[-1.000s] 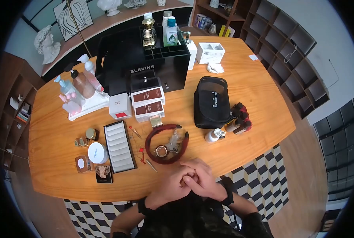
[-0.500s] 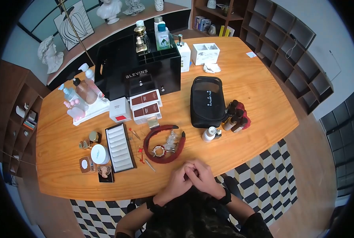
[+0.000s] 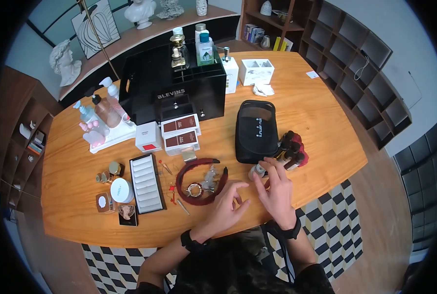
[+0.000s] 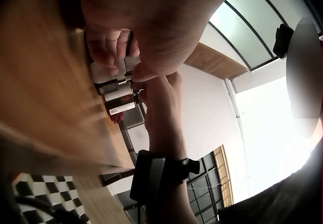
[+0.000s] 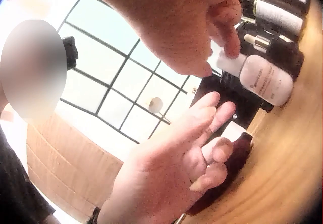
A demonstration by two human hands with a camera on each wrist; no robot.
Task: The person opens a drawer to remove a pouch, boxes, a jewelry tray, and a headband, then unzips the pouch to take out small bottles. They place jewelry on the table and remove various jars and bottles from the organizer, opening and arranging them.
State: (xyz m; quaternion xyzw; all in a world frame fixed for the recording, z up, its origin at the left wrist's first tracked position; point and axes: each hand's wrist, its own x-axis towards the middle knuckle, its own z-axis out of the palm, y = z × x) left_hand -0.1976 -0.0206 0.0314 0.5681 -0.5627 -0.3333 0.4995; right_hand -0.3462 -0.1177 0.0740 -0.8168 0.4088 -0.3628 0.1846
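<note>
My right hand point(image 3: 278, 193) reaches over a white bottle point(image 5: 267, 81) that stands upright in front of the black mesh-topped bag point(image 3: 256, 139). In the right wrist view its thumb and fingertips are right at the bottle's white cap point(image 5: 230, 62). My left hand point(image 3: 226, 208) hovers low over the table's front, palm turned inward, with loosely bent fingers and nothing in them. Just beyond it lies a dark red headband point(image 3: 181, 179) around a translucent hair clip point(image 3: 209, 177) and a round ornament point(image 3: 194, 190). Several dark-capped bottles point(image 3: 293, 156) cluster right of the bag.
A black BLEVINS case point(image 3: 150, 98) stands at the back, with brown-and-white boxes point(image 3: 181, 141) before it. Left are pump bottles on a white tray point(image 3: 108, 142), a ring tray point(image 3: 146, 183) and a white jar point(image 3: 122, 190). The table's front edge point(image 3: 130, 245) is close to my body.
My hands were clasped together at the table's front edge; now they are apart. The right has moved forward to the white bottle, while the left stays near the headband.
</note>
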